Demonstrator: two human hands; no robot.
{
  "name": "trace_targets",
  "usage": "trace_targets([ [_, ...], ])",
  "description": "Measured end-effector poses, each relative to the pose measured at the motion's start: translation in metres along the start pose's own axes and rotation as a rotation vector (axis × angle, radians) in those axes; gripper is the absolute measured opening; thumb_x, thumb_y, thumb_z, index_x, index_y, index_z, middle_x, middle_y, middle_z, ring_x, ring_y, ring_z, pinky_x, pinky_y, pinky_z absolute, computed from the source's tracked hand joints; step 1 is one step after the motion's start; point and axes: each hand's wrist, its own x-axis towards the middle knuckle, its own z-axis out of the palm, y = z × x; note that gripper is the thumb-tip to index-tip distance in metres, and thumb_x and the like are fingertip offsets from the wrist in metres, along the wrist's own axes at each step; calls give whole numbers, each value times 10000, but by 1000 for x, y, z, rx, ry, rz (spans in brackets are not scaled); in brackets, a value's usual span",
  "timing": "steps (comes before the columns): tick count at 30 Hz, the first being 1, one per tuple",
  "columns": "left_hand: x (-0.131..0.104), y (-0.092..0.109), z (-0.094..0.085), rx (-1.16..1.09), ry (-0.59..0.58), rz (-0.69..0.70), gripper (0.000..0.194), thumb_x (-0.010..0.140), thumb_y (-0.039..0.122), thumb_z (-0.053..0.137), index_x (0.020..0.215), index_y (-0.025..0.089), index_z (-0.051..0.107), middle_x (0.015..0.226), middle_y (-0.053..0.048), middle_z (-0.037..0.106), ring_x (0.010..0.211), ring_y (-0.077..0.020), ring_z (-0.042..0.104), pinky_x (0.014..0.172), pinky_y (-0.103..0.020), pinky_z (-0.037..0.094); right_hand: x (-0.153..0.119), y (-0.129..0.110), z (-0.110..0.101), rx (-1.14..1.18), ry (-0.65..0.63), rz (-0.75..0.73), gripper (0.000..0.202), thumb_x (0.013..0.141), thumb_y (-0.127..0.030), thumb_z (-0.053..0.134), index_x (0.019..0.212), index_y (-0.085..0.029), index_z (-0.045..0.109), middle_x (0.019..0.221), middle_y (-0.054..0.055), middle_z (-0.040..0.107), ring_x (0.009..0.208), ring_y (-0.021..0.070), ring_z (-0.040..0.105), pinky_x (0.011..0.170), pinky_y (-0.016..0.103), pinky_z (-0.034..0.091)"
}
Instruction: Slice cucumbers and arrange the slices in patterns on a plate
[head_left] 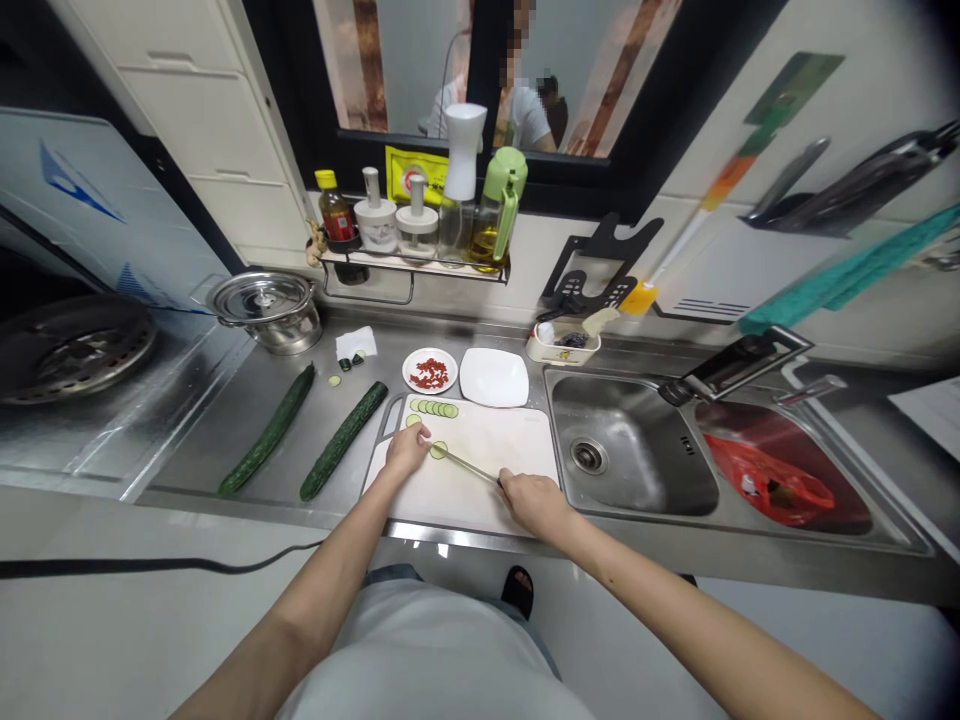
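My right hand (531,497) is wrapped round the handle of a knife (471,467), whose blade points left over the white cutting board (480,505). At the blade's tip lies a cucumber slice (439,450). Just left of it is my left hand (409,449), fingers drawn together; what they hold, if anything, is hidden. Another slice (413,421) shows right behind that hand. A row of overlapping cucumber slices (435,408) lies along the board's back edge. Two whole cucumbers (268,432) (343,441) rest on the steel counter left of the board.
Behind the board stand a plate of chopped red pieces (430,372) and a white plate (494,377). The sink (637,440) is at the right, a lidded pot (266,308) at the back left. Cucumber ends (351,361) lie by a white tissue (356,342).
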Motion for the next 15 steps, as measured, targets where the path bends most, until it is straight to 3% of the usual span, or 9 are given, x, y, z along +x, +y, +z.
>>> trace_targets([
  [15,-5,2,-1,-1,19,12,187,761,201,604,945,222,632,852,-5,676,795,-156,601,675,-234,389,-17,1,19,98,-25,90,331,979,-359,300,1104,-159,533,960,146,695,893,254,673,703,310,449],
])
